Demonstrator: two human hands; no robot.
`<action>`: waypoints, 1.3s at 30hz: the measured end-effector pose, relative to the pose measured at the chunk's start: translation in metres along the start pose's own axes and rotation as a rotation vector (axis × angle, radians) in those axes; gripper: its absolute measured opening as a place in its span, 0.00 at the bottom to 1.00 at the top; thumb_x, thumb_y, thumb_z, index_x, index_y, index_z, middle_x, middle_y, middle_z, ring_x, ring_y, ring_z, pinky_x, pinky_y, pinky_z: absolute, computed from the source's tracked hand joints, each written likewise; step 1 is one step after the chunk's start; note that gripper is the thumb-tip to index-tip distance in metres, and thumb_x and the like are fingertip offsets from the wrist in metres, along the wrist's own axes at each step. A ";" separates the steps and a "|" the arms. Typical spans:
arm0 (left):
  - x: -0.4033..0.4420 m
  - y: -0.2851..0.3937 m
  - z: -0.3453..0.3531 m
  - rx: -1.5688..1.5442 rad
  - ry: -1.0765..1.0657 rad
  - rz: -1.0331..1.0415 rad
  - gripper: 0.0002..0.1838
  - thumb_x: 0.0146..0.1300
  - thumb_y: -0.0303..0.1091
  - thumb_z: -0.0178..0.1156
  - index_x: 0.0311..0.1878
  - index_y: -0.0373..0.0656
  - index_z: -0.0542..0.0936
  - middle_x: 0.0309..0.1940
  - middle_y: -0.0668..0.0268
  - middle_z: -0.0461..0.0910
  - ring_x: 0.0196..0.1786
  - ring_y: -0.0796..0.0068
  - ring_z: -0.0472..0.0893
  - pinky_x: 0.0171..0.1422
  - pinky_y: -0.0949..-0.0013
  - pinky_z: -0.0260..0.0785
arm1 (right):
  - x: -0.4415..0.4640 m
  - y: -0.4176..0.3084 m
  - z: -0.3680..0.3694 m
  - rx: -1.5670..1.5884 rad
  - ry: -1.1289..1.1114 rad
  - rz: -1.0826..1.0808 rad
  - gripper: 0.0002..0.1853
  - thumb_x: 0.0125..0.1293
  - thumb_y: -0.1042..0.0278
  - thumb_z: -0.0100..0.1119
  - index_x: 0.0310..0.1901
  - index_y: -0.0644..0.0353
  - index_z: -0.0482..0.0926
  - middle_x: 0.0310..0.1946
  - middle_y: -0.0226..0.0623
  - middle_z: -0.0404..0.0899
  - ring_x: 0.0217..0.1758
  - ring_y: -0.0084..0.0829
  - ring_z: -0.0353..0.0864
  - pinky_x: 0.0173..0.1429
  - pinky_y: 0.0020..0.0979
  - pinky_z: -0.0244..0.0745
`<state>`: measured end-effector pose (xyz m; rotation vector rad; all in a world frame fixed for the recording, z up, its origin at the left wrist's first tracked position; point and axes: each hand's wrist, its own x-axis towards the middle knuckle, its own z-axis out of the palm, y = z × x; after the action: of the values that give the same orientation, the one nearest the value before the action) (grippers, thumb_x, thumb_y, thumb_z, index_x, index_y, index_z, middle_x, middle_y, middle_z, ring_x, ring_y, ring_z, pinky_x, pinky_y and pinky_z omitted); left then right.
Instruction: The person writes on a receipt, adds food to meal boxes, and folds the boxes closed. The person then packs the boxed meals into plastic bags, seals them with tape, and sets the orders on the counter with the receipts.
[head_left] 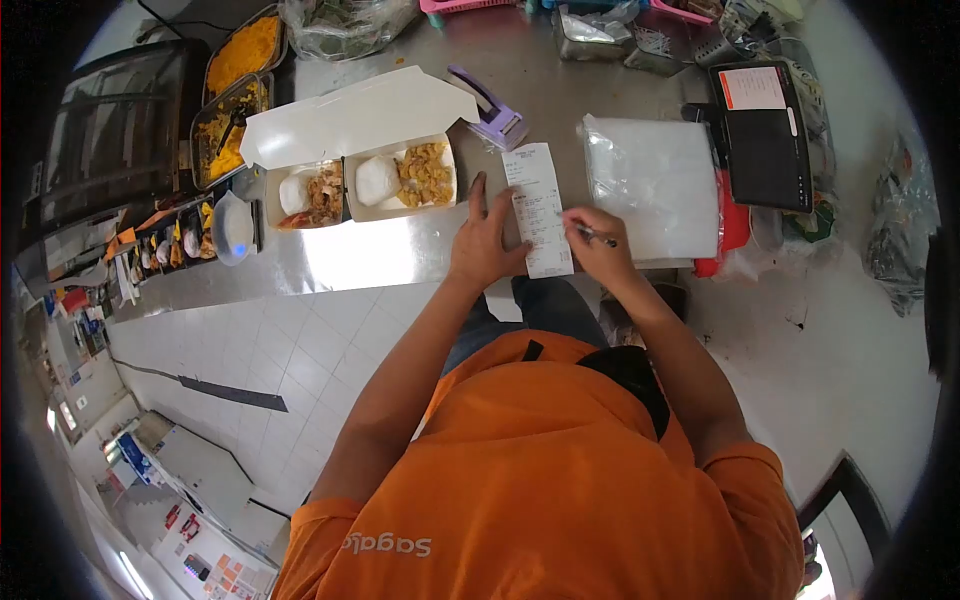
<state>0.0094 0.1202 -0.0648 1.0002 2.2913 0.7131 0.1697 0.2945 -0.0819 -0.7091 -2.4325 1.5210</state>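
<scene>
A long printed receipt point(541, 215) lies flat on the steel counter in front of me. My left hand point(485, 240) rests at its left edge, fingers spread, with the thumb and a fingertip at the paper. In my right hand point(603, 250) a pen point(597, 236) is pinched, at the receipt's right edge. Left of my hands stand two white food boxes with their lids up: the nearer box point(403, 212) holds a rice mound point(377, 181) and yellowish chunks point(423, 172), the other point(301, 224) holds rice and browned pieces. Behind the receipt sits a purple tape dispenser point(497, 118).
To the right lie a stack of clear plastic bags point(652, 185) and a black tablet point(768, 150). Trays of yellow food point(243, 58) and a white bowl point(234, 228) stand left. Metal containers point(592, 42) line the back; the steel counter's point(400, 262) front edge is near my waist.
</scene>
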 end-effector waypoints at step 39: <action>-0.006 -0.008 0.004 0.117 -0.011 0.118 0.55 0.42 0.44 0.82 0.78 0.60 0.69 0.84 0.40 0.42 0.67 0.37 0.80 0.66 0.50 0.80 | -0.015 0.024 -0.007 0.196 0.223 0.177 0.08 0.72 0.70 0.67 0.49 0.61 0.87 0.37 0.32 0.90 0.34 0.20 0.82 0.41 0.25 0.76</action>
<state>0.0116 0.1122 -0.0709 1.1982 2.3020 0.6237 0.1923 0.3012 -0.0985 -1.0150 -2.0730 1.6176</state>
